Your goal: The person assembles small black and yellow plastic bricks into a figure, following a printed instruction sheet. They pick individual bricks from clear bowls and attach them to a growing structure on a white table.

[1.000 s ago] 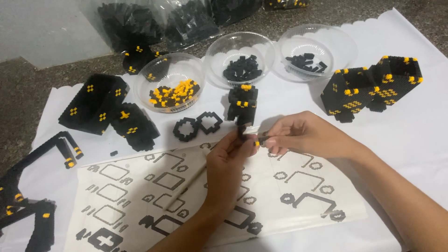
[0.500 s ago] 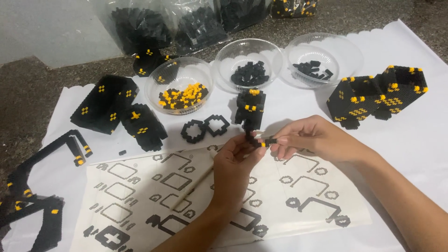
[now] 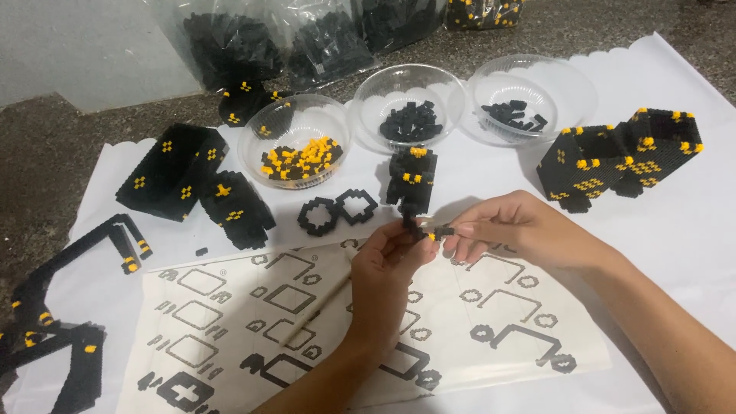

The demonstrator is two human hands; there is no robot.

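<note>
1. Left hand [image 3: 392,264] pinches a small black brick piece [image 3: 412,222] at its fingertips.
2. Right hand [image 3: 512,230], at 3 o'clock of it, pinches a tiny black-and-yellow brick [image 3: 442,230].
3. Both hover over the instruction sheet [image 3: 322,322]; a black block figure [image 3: 412,176] stands at 12 o'clock.

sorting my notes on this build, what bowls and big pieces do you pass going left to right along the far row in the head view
Black block with yellow dots → bowl of yellow and black bricks → bowl of black bricks → second bowl of black bricks → black and yellow built piece.
</note>
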